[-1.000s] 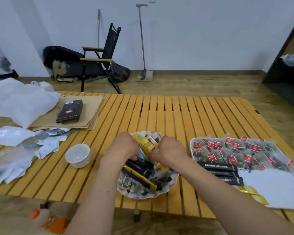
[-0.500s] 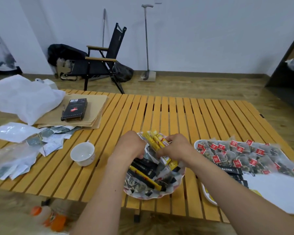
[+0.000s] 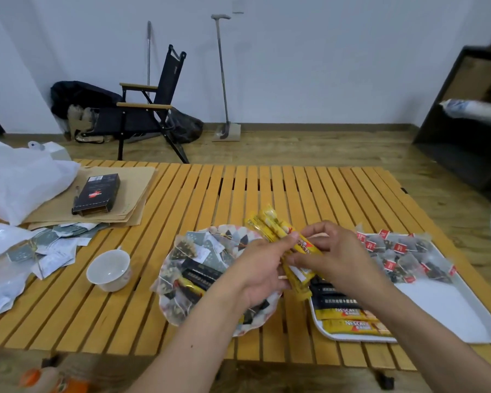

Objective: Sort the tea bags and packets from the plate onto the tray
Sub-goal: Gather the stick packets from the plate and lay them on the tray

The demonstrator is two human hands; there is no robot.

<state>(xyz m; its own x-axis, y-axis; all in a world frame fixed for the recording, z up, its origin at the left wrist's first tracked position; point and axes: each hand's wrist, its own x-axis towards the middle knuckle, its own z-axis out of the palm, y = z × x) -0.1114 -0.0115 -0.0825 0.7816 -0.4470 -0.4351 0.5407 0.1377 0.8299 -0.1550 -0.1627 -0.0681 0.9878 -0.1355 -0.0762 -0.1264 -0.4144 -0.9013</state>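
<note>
A bundle of yellow stick packets (image 3: pixel 278 228) is held above the gap between the plate and the tray. My left hand (image 3: pixel 260 272) grips the bundle from below and my right hand (image 3: pixel 333 256) pinches it from the right side. The patterned plate (image 3: pixel 165 304) holds tea bags, black sticks and a yellow packet. The white tray (image 3: pixel 448 304) carries red-tagged tea bags (image 3: pixel 400 251) along its far side, black sticks (image 3: pixel 332 296) and two yellow packets (image 3: pixel 352 324) at its near left end.
A small white cup (image 3: pixel 109 269) stands left of the plate. Torn white wrappers (image 3: pixel 51 251) and plastic bags (image 3: pixel 17 177) lie at the table's left, with a black box (image 3: pixel 97 192) on brown paper. A folding chair (image 3: pixel 142 109) stands beyond the table.
Both hands lifted the yellow sticks off the plate and carried them right, toward the tray. The camera view shifted left, showing more of the tray's near end.
</note>
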